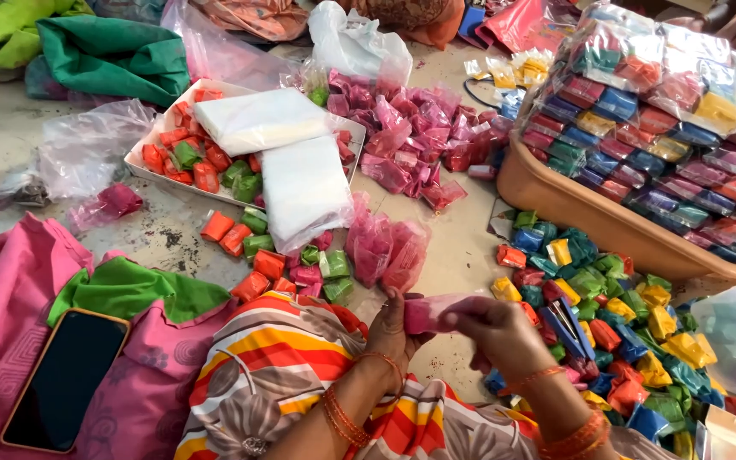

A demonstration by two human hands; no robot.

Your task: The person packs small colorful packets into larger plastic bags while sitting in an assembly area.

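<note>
Reaching in from the near edge of the floor with wrists bent inward, the left hand (389,328) and right hand (500,332) meet over the person's striped lap, bangles on both forearms. The small pink plastic pouch (428,313) sits between them, the fingers of both hands clamped on its ends. Just beyond lie crumpled pink bags (385,247); to the right a heap of coloured packets (615,315) lies below a tan tray (589,217).
</note>
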